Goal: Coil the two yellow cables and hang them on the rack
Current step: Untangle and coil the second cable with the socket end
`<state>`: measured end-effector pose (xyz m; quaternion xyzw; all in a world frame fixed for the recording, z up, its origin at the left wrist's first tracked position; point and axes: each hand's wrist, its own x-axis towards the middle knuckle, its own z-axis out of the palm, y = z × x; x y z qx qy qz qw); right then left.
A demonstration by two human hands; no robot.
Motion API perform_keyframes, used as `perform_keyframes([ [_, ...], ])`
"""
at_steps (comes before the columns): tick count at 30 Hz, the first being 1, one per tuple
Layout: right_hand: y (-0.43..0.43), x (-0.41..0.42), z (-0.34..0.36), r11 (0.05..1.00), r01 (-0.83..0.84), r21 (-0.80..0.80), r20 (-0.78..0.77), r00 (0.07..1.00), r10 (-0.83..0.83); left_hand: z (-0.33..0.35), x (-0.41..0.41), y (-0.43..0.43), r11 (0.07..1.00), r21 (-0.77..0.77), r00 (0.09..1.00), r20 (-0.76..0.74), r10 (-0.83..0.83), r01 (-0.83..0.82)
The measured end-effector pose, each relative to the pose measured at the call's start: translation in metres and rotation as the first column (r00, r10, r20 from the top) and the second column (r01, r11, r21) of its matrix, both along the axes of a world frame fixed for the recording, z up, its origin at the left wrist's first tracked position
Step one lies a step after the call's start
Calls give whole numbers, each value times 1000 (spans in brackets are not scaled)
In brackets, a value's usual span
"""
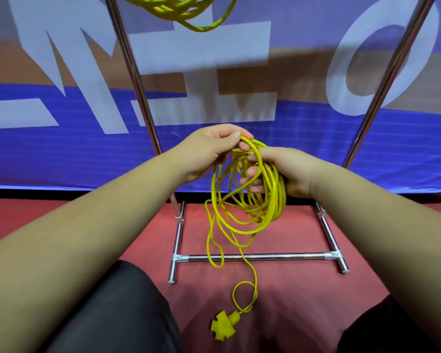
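Our right hand (278, 171) grips the loops of a thin yellow cable (273, 200) in front of the shiny metal rack (255, 257). Our left hand (209, 151) pinches the top loop. The chunky yellow plug (225, 324) lies on the red floor (295, 301) before the rack. Another yellow coil (189, 11) hangs high between its poles.

Bare forearms (87, 225) and dark charcoal trousers (117, 314).
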<state>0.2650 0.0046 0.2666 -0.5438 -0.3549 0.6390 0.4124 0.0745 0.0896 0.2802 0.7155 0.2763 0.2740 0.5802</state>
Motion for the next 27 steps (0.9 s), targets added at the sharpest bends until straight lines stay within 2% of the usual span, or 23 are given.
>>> perform_keyframes([
  [6, 1, -13, 5, 990, 124, -62, -90, 987, -130, -9, -5, 7, 976, 126, 972, -133, 193, -176],
  [13, 1, -9, 6, 996, 83, -8, -172, 982, -83, -19, -5, -1, 978, 163, 858, -476, 194, -131],
  [16, 1, -9, 8, 994, 108, -11, -202, 973, -108, -19, -5, -2, 984, 95, 856, -486, 177, -150],
  [19, 2, -8, 7, 993, 117, -19, -229, 966, -118, -23, -10, 4, 980, 168, 834, -520, 183, -110],
  [22, 1, -7, 9, 998, 60, -13, -252, 966, -61, -33, -13, 10, 975, 220, 767, -621, 164, -30],
  [24, -1, -7, 11, 1000, -3, -15, -256, 967, -1, -40, -12, 12, 970, 242, 787, -599, 150, -1],
  [27, -5, -7, 15, 994, -109, -19, -256, 961, 101, -45, -9, 17, 968, 247, 874, -478, 87, 38],
])
